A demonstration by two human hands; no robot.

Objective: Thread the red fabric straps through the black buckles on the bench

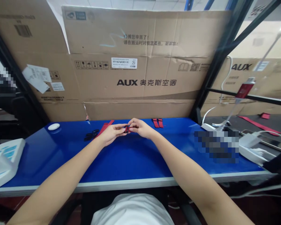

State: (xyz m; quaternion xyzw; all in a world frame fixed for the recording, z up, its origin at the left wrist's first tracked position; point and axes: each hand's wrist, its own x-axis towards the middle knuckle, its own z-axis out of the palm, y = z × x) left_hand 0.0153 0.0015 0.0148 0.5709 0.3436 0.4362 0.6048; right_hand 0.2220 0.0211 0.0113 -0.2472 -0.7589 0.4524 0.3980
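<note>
Over the far middle of the blue table, my left hand (111, 134) pinches a small black buckle (126, 129) between thumb and fingers. My right hand (140, 128) closes on the short red strap (131, 128) at the buckle's right side. The fingertips of both hands nearly meet and cover part of the piece. Left of my left hand lie red straps (105, 126), partly behind it, beside several black pieces (91, 135). Two short red straps with black ends (157, 122) rest on the table to the right of my right hand.
Cardboard sheets (131, 90) stand behind the blue table (131, 168). A white round object (53, 126) and a white device (7, 162) are at the left. At the right are a blurred dark object (215, 147), power strips (253, 153), cables and a black frame.
</note>
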